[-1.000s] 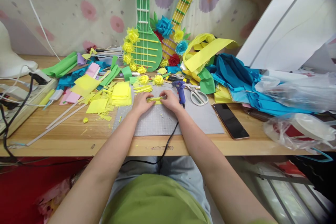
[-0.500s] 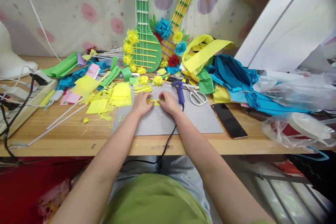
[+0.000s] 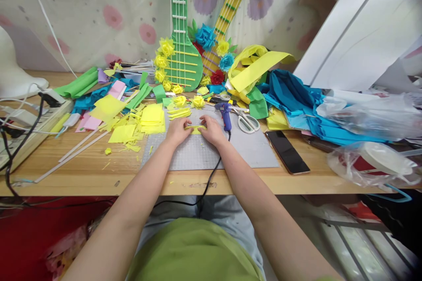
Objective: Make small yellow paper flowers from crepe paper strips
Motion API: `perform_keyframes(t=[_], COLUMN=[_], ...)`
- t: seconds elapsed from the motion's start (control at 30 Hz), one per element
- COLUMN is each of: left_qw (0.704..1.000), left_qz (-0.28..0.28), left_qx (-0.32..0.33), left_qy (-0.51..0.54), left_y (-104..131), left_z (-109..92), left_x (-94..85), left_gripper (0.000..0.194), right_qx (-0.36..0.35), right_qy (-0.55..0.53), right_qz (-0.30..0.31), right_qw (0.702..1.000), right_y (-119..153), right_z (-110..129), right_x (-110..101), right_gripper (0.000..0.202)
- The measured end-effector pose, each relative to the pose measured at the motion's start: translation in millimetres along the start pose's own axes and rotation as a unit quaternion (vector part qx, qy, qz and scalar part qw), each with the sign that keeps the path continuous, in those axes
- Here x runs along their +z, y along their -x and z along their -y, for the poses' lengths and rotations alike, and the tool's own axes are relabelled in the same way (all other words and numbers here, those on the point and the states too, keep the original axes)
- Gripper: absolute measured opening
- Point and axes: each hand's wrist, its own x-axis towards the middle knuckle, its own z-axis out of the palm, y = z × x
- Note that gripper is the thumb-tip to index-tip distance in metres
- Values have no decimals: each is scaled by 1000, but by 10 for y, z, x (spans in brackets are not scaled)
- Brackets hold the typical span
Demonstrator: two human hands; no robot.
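A small flat strip of yellow paper (image 3: 197, 130) lies between the left hand (image 3: 179, 131) and the right hand (image 3: 211, 130), each grip closed on one end, over the grey cutting mat (image 3: 250, 153). The wooden surface (image 3: 85, 175) is crowded with coloured paper; behind it hangs a flower-patterned sheet (image 3: 82, 13).

Bright, even indoor light falls across my mat (image 3: 253, 153), its source out of view; shadows are soft. White glare streaks the plastic bag (image 3: 379, 112) right of the mat. Below the mat, under the desk (image 3: 85, 183), it is dimmer. Wide-angle distortion stretches the edges. The yellow strip (image 3: 197, 130) in my fingers (image 3: 185, 124) lacks fine detail.
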Motion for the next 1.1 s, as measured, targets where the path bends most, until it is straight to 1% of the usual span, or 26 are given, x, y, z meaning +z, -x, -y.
perform_keyframes(t=[0.07, 0.17, 0.3, 0.37, 0.47, 0.63, 0.77, 0.9, 1.0, 1.1], left_qw=[1000, 999, 996, 995, 995, 991, 991, 991, 994, 995], left_qz=[6, 11, 21, 26, 36, 62, 73, 72, 57, 51], left_qx=[3, 13, 43, 57, 66, 100, 107, 109, 96, 89], left_qy=[14, 39, 71, 77, 73, 59, 30, 11, 3, -11], left_y=[2, 5, 16, 24, 35, 55, 70, 65, 58, 67], left_z=[1, 24, 83, 106, 122, 114, 90, 78, 79, 71], left_x=[-14, -34, -50, -60, -86, -152, -191, -188, -160, -123], left_gripper=[13, 9, 6, 7, 9, 12, 14, 11, 16, 17], right_qx=[9, 8, -25, -39, -62, -84, -91, -92, -99, -97], right_qy=[-15, -41, -41, -31, -20, -5, 6, 19, 29, 13], right_qz=[-2, 8, 26, 33, 46, 79, 107, 96, 83, 93], right_qw=[1000, 999, 999, 998, 997, 993, 990, 991, 991, 991], right_y=[-6, -16, -25, -24, -16, 11, 25, 22, 19, 15], right_z=[-21, -56, -92, -99, -99, -82, -55, -41, -49, -69], right_x=[4, -3, -20, -28, -53, -135, -180, -170, -147, -129], right_gripper=[34, 31, 14, 10, 13, 13, 7, 9, 6, 12])
